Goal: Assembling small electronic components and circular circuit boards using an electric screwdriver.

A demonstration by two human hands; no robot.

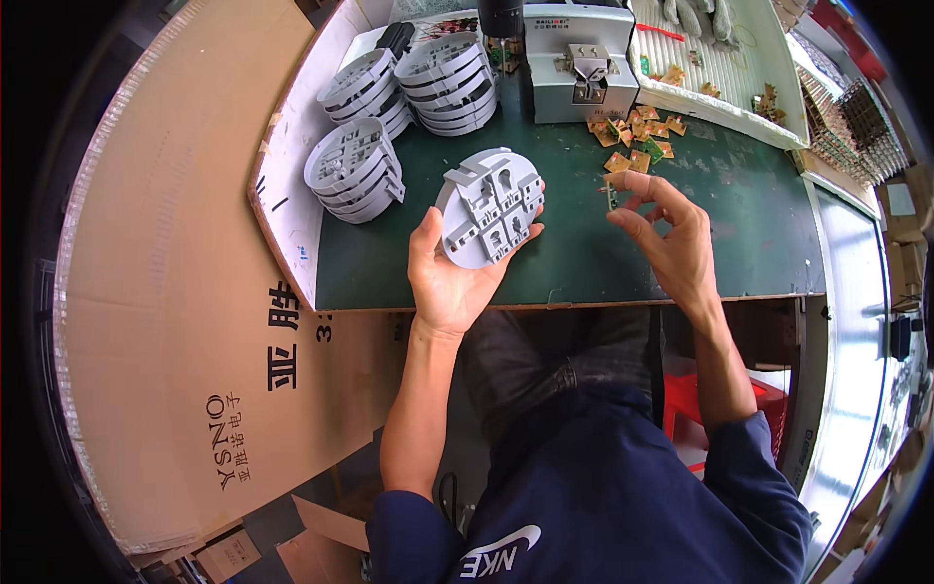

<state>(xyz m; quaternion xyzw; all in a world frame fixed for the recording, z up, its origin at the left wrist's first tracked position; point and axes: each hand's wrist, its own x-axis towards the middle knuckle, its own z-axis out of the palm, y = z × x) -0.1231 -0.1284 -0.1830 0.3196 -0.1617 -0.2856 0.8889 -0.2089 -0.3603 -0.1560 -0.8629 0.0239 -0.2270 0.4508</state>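
Observation:
My left hand [452, 282] grips a round grey plastic housing [491, 206] from below and at its edges. The housing is tilted, its moulded slots and raised ribs facing up. To the right, my right hand [671, 229] pinches a small circuit board [612, 198] between thumb and fingertips, held edge-on above the green tabletop. Only a thin side of that board shows, so its details are hard to make out. The two hands are apart, and the board does not touch the housing. Behind the right hand lies a loose pile of small copper-coloured circuit boards [637, 134].
Stacks of similar grey housings [355, 167] stand at the left by a white side panel [292, 195]. A grey metal machine [582, 68] sits at the back centre. Back right is a white foam tray [725, 112] with parts. A large cardboard box [175, 292] borders the left.

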